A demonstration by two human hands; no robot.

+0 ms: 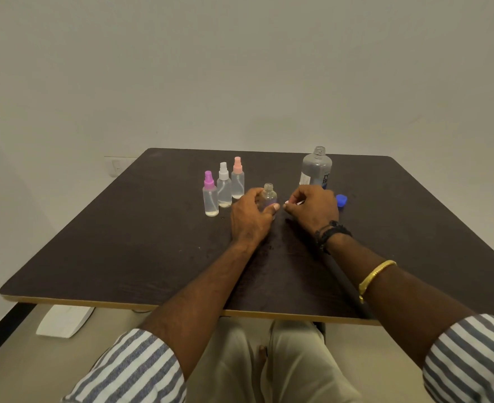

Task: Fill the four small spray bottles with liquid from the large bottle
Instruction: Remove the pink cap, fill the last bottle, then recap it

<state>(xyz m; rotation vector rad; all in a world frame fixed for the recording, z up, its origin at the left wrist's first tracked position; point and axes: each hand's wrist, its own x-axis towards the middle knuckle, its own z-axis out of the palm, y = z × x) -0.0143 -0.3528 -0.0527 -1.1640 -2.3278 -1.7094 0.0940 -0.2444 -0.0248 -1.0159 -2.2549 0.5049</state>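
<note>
Left hand (250,218) grips uncapped small bottle (269,196), mid-surface (123,242). Right hand (312,209) curled, pinching thin white piece (297,203), likely sprayer. Large bottle (317,170) open behind. Three capped bottles (224,190) left. Probably fourth bottle's turn: pour or recap, fill level unclear.

- Large bottle (317,170): bold dark lettering on the label (325,179) at its right side, curving out of sight, and too blurred to spell out.
- White patch (304,179) on its left side: the print is too small to read.

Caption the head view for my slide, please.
Left hand grips the uncapped bottle, right hand pinches a white piece, beside three capped bottles.
</note>
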